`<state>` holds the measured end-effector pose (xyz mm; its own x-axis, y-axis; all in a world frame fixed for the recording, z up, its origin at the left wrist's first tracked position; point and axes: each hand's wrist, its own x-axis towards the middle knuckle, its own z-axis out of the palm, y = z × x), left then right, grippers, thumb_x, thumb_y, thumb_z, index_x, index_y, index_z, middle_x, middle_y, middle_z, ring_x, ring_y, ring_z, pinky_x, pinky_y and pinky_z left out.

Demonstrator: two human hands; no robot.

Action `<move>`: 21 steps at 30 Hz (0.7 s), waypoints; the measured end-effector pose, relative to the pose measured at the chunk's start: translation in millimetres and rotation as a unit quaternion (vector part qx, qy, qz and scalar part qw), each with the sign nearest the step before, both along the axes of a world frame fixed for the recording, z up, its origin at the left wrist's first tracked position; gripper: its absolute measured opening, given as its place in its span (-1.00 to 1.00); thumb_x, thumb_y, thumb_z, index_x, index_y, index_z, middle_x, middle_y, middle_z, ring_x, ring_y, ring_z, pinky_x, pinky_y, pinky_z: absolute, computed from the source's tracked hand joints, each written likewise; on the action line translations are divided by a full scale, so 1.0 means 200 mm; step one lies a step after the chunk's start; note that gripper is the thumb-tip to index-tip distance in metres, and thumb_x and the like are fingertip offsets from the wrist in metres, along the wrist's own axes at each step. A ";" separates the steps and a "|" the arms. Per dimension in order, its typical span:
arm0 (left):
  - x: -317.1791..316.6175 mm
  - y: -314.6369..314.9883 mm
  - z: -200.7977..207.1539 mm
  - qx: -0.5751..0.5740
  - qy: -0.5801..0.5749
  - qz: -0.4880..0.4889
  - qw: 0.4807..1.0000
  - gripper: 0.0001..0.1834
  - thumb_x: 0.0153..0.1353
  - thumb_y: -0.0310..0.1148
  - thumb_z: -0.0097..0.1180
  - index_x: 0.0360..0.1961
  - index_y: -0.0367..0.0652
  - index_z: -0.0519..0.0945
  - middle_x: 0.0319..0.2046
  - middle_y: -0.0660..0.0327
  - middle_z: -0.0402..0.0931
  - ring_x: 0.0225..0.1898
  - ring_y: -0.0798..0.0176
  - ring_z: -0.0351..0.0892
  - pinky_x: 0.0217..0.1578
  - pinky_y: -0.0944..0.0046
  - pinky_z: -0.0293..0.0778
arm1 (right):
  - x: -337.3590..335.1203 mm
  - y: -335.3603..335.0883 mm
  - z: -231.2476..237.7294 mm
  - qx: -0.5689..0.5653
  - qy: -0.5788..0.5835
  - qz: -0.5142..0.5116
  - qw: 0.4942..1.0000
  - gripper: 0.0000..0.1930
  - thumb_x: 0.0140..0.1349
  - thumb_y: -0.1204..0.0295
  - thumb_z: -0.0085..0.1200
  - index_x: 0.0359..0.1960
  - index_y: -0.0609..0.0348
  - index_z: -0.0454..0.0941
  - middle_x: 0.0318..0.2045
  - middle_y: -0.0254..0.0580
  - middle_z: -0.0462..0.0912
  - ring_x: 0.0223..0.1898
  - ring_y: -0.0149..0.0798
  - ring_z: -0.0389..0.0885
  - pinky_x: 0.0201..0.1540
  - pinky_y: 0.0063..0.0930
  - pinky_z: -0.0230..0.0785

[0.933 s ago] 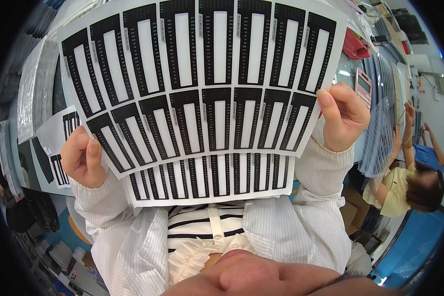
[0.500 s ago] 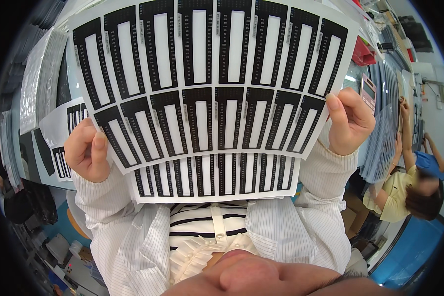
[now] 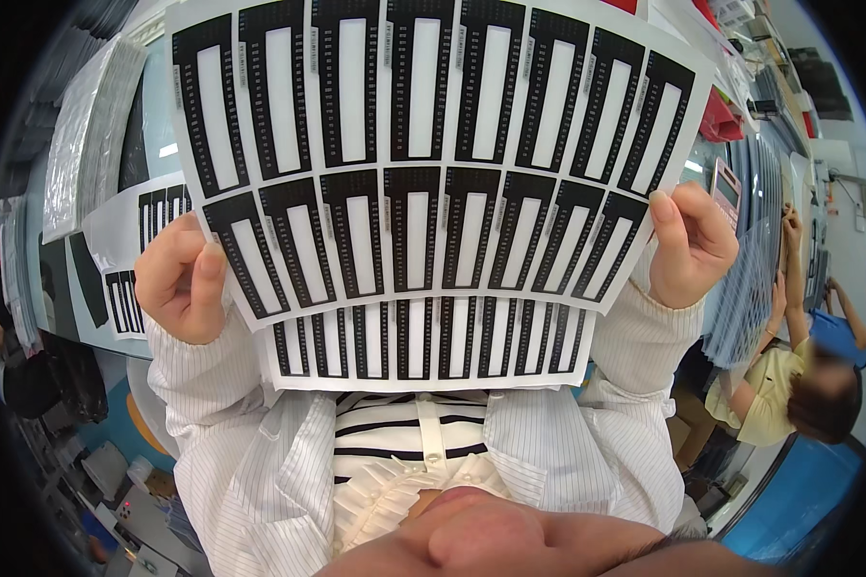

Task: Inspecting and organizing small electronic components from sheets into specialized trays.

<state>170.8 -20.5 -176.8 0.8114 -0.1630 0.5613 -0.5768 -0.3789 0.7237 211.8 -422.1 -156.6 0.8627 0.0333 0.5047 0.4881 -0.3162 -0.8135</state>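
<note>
Left hand and right hand pinch opposite edges of the upper printed sheet, already raised; lower sheet lies beneath, apparently ungripped.

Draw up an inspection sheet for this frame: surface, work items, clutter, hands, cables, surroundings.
Surface: table glossy, mostly covered.
Job's things: upper printed sheet, white with black frames, overlapping a lower printed sheet.
Clutter: plastic-wrapped stack at left; pink calculator at right.
Grip: left hand and right hand pinch the upper printed sheet's opposite side edges.
Cables: nothing clearly seen.
Surroundings: person in yellow at right.
</note>
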 end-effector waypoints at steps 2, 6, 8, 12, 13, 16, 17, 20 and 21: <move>0.00 0.00 0.00 -0.005 -0.001 -0.010 1.000 -0.81 0.22 -0.52 -0.01 -0.55 -0.34 0.46 -0.64 0.21 0.39 -0.64 0.45 0.24 -0.61 0.46 0.11 | 0.00 0.00 0.00 0.001 -0.002 0.006 1.000 -0.97 0.07 0.71 0.12 -0.46 0.40 0.52 -0.61 -0.27 0.52 -0.63 -0.54 0.39 -0.57 -0.70 0.13; 0.00 0.00 0.01 -0.003 0.005 -0.021 1.000 -0.83 0.22 -0.54 -0.02 -0.53 -0.36 0.46 -0.64 0.20 0.39 -0.63 0.44 0.25 -0.60 0.45 0.13 | 0.00 0.00 0.00 0.000 0.004 0.001 1.000 -0.96 0.07 0.71 0.13 -0.45 0.39 0.52 -0.61 -0.27 0.53 -0.63 -0.55 0.40 -0.56 -0.71 0.14; 0.00 -0.01 0.01 -0.003 0.001 -0.015 1.000 -0.83 0.21 -0.55 -0.02 -0.53 -0.37 0.46 -0.64 0.21 0.39 -0.63 0.44 0.25 -0.60 0.45 0.13 | 0.00 0.00 0.00 0.007 0.008 0.004 1.000 -0.96 0.07 0.71 0.13 -0.45 0.39 0.52 -0.60 -0.27 0.52 -0.63 -0.55 0.40 -0.56 -0.71 0.14; 0.00 -0.01 0.01 -0.006 0.001 -0.016 1.000 -0.83 0.21 -0.56 -0.02 -0.53 -0.37 0.46 -0.64 0.22 0.38 -0.63 0.44 0.25 -0.60 0.45 0.14 | 0.00 0.00 0.00 0.000 0.006 0.007 1.000 -0.96 0.07 0.70 0.13 -0.45 0.40 0.52 -0.60 -0.27 0.52 -0.63 -0.55 0.40 -0.56 -0.71 0.14; 0.01 0.00 0.01 -0.004 0.000 -0.018 1.000 -0.83 0.20 -0.56 -0.02 -0.53 -0.36 0.46 -0.64 0.22 0.38 -0.63 0.44 0.25 -0.60 0.45 0.14 | 0.00 0.00 0.00 -0.001 0.006 0.007 1.000 -0.96 0.07 0.70 0.13 -0.45 0.40 0.52 -0.60 -0.27 0.52 -0.63 -0.54 0.39 -0.56 -0.71 0.14; 0.01 0.00 0.01 -0.003 0.006 -0.019 1.000 -0.84 0.20 -0.56 -0.02 -0.53 -0.36 0.47 -0.64 0.21 0.38 -0.63 0.44 0.26 -0.60 0.45 0.15 | 0.00 0.00 0.00 -0.002 0.006 0.008 1.000 -0.97 0.08 0.70 0.13 -0.45 0.40 0.52 -0.60 -0.27 0.52 -0.63 -0.54 0.39 -0.56 -0.71 0.14; 0.01 0.00 0.01 -0.003 0.010 -0.019 1.000 -0.84 0.20 -0.56 -0.02 -0.53 -0.36 0.47 -0.64 0.21 0.39 -0.63 0.44 0.27 -0.60 0.45 0.15 | 0.00 0.00 0.00 -0.003 0.006 0.010 1.000 -0.97 0.08 0.70 0.12 -0.45 0.40 0.52 -0.60 -0.26 0.52 -0.63 -0.54 0.39 -0.56 -0.70 0.14; 0.00 0.00 0.02 0.003 0.012 -0.019 1.000 -0.84 0.20 -0.56 -0.02 -0.53 -0.35 0.47 -0.62 0.19 0.42 -0.63 0.43 0.30 -0.60 0.45 0.19 | 0.00 0.00 0.00 -0.004 0.012 0.008 1.000 -0.97 0.08 0.70 0.12 -0.45 0.40 0.52 -0.60 -0.26 0.51 -0.63 -0.53 0.39 -0.56 -0.70 0.15; 0.00 0.00 0.02 0.007 0.014 -0.015 1.000 -0.83 0.21 -0.55 -0.02 -0.53 -0.35 0.47 -0.62 0.18 0.43 -0.63 0.42 0.31 -0.59 0.45 0.20 | -0.01 0.00 0.00 -0.004 0.015 0.006 1.000 -0.97 0.08 0.70 0.12 -0.45 0.40 0.52 -0.60 -0.25 0.51 -0.63 -0.53 0.39 -0.56 -0.70 0.15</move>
